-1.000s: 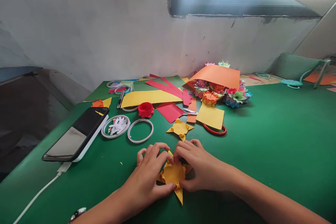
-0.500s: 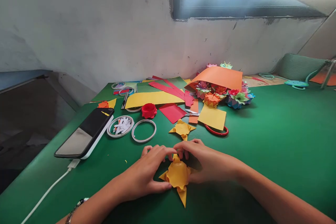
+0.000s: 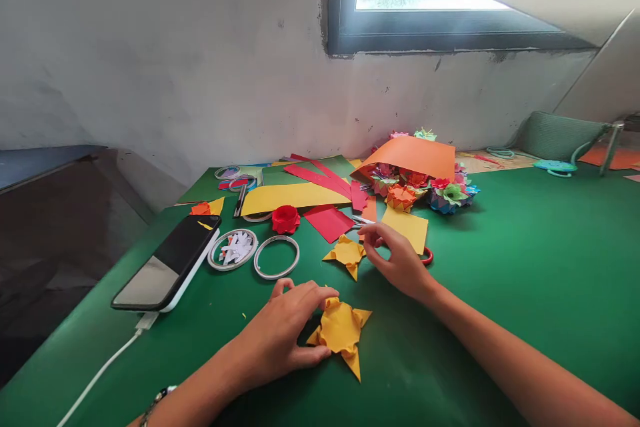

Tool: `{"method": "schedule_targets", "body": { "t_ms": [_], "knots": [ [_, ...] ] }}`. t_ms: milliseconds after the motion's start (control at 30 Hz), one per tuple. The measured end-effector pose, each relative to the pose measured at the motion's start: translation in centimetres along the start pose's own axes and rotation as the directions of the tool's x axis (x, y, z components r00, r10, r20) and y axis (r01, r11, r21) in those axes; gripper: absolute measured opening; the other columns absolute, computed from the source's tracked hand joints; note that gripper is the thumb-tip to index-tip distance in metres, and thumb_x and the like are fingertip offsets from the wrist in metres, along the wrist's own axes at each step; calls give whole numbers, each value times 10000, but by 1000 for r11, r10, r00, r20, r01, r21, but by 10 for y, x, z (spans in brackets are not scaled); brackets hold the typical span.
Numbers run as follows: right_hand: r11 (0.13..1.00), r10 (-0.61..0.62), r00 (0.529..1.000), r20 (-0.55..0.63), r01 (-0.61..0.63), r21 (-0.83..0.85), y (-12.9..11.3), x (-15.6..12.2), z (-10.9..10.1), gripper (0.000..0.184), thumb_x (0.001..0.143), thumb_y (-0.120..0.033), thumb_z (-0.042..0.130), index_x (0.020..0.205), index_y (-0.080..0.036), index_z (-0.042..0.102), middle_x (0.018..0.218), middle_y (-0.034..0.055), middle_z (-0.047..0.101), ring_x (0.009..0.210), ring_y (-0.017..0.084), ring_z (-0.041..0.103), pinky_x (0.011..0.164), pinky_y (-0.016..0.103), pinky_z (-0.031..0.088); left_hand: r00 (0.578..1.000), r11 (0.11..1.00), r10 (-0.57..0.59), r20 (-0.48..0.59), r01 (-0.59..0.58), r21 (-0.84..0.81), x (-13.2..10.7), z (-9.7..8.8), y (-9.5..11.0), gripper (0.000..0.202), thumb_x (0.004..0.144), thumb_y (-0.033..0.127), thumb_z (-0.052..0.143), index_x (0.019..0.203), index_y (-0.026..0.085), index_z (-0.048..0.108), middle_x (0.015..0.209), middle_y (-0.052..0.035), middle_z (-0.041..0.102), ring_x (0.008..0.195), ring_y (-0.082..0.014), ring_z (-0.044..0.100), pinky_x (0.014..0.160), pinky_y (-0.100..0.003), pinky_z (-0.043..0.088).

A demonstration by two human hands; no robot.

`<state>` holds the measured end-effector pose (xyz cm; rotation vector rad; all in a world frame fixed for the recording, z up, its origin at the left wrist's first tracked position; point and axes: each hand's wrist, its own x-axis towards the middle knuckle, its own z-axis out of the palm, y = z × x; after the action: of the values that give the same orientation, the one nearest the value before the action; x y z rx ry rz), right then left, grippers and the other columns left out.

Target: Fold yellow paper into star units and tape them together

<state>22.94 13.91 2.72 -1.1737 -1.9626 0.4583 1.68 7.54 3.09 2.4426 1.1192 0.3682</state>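
My left hand (image 3: 295, 323) curves around the left side of a folded yellow paper flower (image 3: 340, 328) on the green table. Its thumb and fingers touch the rim, and pointed petals stick out at the sides and bottom. Farther back lies a second, similar yellow paper flower (image 3: 347, 252). Beside its right edge hovers my right hand (image 3: 397, 260), thumb and index finger apart; I cannot tell whether it touches the paper. A yellow paper sheet (image 3: 413, 225) partly covers red-handled scissors (image 3: 427, 255) behind that hand.
On the left lie a phone (image 3: 167, 263) with a white cable, a tape ring (image 3: 277, 273) and another ring (image 3: 220, 265) around white paper scraps. A red paper cup (image 3: 285, 219), coloured strips and several paper flowers (image 3: 453, 197) fill the back of the table (image 3: 525, 267).
My right hand has left the near yellow flower and moved away to the far one's right side. My left hand stays on the near flower. The view has tilted slightly up.
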Motion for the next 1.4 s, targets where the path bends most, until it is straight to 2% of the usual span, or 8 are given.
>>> {"method": "schedule_targets", "body": {
  "t_ms": [200,300,467,600,700,900,1200,1400],
  "knots": [
    [970,25,992,127,6,-241,13,12,17,253,723,-195,474,972,-163,502,960,93,538,950,209,492,815,377,423,991,996,-72,-115,78,46,4,0,-5,474,688,185,568,1129,235,400,959,4,561,716,-142,554,826,-369,306],
    [972,44,985,168,-3,-233,17,19,19,263,703,-159,475,964,-155,506,876,68,548,843,180,514,753,342,441,980,996,-67,-187,76,38,4,2,-11,475,696,194,562,1138,244,398,948,5,554,671,-126,544,811,-358,338],
    [991,90,976,198,-67,-119,19,22,17,243,695,-134,445,932,-155,494,693,-4,493,612,112,457,580,250,404,976,998,-58,-208,56,-13,5,3,-16,506,688,162,562,1155,240,386,929,-4,542,701,-133,520,711,-301,407],
    [992,106,978,177,-116,52,17,19,15,209,688,-147,416,890,-169,465,648,-32,440,607,99,444,591,243,401,971,994,-92,-219,76,-83,5,2,-15,504,696,169,556,1164,234,382,948,-17,536,779,-147,533,733,-315,438],
    [969,131,982,138,-156,189,15,19,12,177,698,-231,411,866,-185,444,633,-40,405,576,93,414,542,230,380,972,987,-102,-213,72,-143,5,0,-13,494,704,180,547,1165,224,376,973,-26,526,820,-145,538,762,-315,454],
    [904,215,970,115,-242,353,11,19,5,257,652,-358,470,847,-191,451,647,-41,379,547,82,376,494,228,338,972,977,-144,-187,111,-180,5,-2,-12,488,705,174,536,1159,219,365,995,-32,501,773,-135,541,761,-329,466],
    [750,429,890,154,-446,488,-2,15,-3,289,584,-280,544,853,-182,516,781,-5,489,683,97,480,618,260,399,953,934,-231,-198,160,-318,5,0,-11,488,710,149,514,1165,204,346,999,-36,458,761,-114,525,774,-311,465],
    [483,427,853,301,-497,721,-32,4,3,293,542,-248,605,825,-196,547,832,-1,550,746,107,526,671,249,421,918,891,-326,-224,219,-399,7,3,-12,488,697,209,538,1153,188,367,985,-46,464,758,-131,525,761,-325,470]
  ]
}}
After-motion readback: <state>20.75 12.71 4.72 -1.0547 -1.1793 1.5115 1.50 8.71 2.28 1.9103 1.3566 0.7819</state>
